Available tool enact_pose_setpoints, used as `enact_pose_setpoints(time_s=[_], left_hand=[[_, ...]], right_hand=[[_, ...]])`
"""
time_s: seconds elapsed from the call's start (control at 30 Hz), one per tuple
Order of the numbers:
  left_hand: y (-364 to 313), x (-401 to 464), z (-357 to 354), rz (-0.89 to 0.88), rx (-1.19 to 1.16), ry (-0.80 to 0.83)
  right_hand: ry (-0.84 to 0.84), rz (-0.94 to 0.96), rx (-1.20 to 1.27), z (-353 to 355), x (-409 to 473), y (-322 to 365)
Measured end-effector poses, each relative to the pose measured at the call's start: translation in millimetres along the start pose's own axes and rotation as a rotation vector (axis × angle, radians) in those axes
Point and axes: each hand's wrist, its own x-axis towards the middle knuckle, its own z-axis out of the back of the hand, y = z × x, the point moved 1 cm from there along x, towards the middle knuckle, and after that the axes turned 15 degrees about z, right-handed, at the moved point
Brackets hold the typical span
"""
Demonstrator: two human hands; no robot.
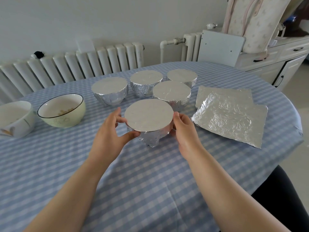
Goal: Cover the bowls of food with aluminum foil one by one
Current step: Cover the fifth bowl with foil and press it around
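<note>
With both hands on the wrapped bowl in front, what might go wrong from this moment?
1. The left hand and right hand squeeze the front foil-covered bowl; pressing too hard may tear the thin foil at the rim.
2. Four covered bowls stand close behind; pushing the front one back may knock them.
3. The spare foil sheets lie right beside the right hand; a sleeve or wrist could crumple them before the green bowl and white bowl get covered.

- A round table (167, 181) under a blue-and-white checked cloth.
- Five foil-wrapped bowls (109, 91) clustered mid-table.
- Two uncovered bowls (61, 111) at the left edge.
- Two crinkled foil sheets (229, 118) overlapping at the right.
</note>
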Motion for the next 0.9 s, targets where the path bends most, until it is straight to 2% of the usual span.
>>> enact_pose_setpoints(time_s=[0.17,0.33,0.6,0.7,0.9], left_hand=[[5,3,-4,0.057,-0.14,0.074],[2,2,-3,0.047,-0.155,0.095],[3,-3,-13,0.002,-0.093,0.217],[2,-4,-17,0.009,-0.135,0.237],[2,-7,-22,0.026,-0.076,0.211]], right_hand=[[-0.059,-0.064,0.087,-2,1,-7],[-0.088,-0.06,0.019,1,3,-8],[0.097,-0.135,0.166,5,-14,9],[0.158,-0.24,0.199,5,-22,15],[0.091,-0.371,0.306,6,-28,23]])
